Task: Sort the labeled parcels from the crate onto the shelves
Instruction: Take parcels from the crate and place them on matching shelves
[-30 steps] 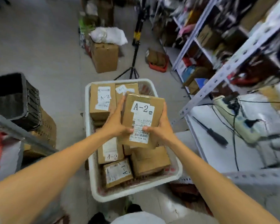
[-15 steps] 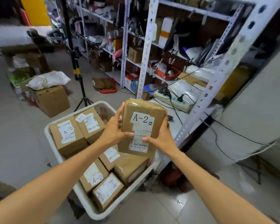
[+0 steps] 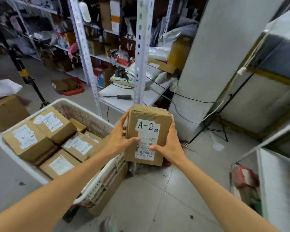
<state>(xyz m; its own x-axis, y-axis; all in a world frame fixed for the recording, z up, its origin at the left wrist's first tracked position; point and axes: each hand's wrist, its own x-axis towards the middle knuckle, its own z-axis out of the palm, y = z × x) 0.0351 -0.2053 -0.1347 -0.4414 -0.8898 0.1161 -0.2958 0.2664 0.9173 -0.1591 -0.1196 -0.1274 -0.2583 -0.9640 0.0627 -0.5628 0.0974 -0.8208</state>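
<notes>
The left hand (image 3: 119, 139) and right hand (image 3: 167, 146) clasp the sides of the cardboard parcel (image 3: 147, 134) marked A-2, held label-up just beside the white crate (image 3: 84, 113), likely for matching against the metal shelves (image 3: 141, 47).

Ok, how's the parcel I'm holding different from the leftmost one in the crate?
The held parcel is gripped between left hand and right hand, outside the crate; the left parcel lies inside it. The held parcel stands on end; the left parcel lies flat. The held parcel's label reads A-2; the left parcel's is blurred. Both are brown cardboard, white-labelled.
</notes>
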